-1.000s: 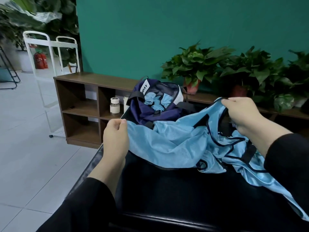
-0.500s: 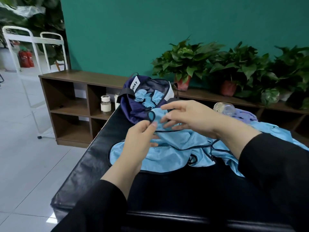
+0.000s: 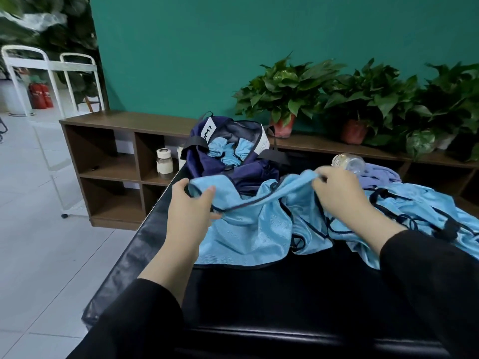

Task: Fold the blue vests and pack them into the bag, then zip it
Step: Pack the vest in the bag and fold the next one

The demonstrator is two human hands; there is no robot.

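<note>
Teal wall [image 3: 181, 47] rises behind a low brown shelf unit [image 3: 116, 161] lined with 3 potted plants [image 3: 287, 92]. Nearer, a black padded counter [image 3: 272, 294] carries an open navy bag [image 3: 228, 156], blue fabric already stuffed inside, and a heap of blue vests [image 3: 427, 211] to the right. One blue vest [image 3: 246, 229] hangs stretched between both hands above the counter: left hand [image 3: 190, 206] and right hand [image 3: 337, 190] each keep a pinching grip on its top edge.
</note>
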